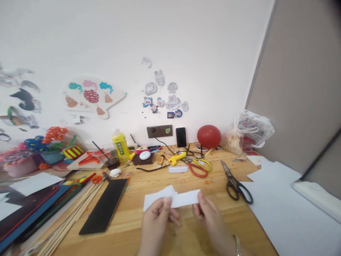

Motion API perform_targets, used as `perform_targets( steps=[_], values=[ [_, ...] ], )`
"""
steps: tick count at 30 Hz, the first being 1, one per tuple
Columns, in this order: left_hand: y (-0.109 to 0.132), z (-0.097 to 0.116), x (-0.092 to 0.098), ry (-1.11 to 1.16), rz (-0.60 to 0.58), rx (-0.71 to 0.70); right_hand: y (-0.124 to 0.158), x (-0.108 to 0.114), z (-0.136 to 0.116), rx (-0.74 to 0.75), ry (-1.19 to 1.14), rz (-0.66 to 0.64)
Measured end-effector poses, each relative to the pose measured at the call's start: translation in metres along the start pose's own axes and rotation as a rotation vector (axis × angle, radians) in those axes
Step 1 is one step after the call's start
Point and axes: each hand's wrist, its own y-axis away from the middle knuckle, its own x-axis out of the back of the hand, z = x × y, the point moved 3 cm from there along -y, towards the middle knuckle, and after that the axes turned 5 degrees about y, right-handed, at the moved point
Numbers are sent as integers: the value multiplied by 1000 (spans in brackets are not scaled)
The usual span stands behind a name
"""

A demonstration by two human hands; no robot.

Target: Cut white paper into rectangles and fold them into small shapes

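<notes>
A narrow strip of white paper (185,198) is held up between my two hands, just above the wooden table. My left hand (159,215) pinches its left end with the thumb on top. At the other end, the thumb and fingers of my right hand (209,211) grip the strip. More white paper (156,198) lies on the table behind my left hand, partly hidden by it. Black-handled scissors (236,184) rest to the right of my right hand, blades pointing away.
Large white sheets (290,209) cover the right side. At the back are a yellow glue gun (177,158), red-and-yellow-handled scissors (199,168), a red balloon (209,136), a phone (181,137) and a yellow bottle (120,145). A black board (105,206) and wooden sticks (71,220) lie left.
</notes>
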Motion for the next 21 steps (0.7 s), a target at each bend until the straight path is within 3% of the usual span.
perform_targets(
  steps=[12, 21],
  values=[
    [0, 7, -1, 30, 4, -9, -8, 8, 7, 96, 61, -48],
    [3, 9, -3, 182, -14, 17, -9, 10, -10, 179, 96, -61]
  ],
)
